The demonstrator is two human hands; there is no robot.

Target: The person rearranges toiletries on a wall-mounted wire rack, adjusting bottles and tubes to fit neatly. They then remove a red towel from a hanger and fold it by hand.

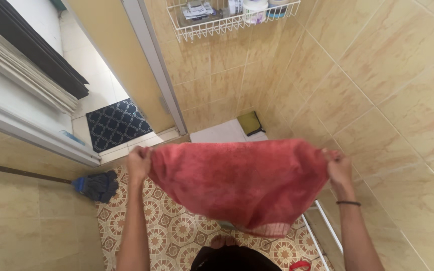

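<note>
Seen from the head camera, you hold a red towel (pixel 239 180) stretched out in front of you over the patterned floor (pixel 177 231). Your left hand (pixel 139 163) and right hand (pixel 338 168) are each closed, pinching a top corner, so the cloth hangs flat and off the floor. A mop (pixel 96 185) leans by the left wall; a wire shelf (pixel 232 20) hangs above.
</note>
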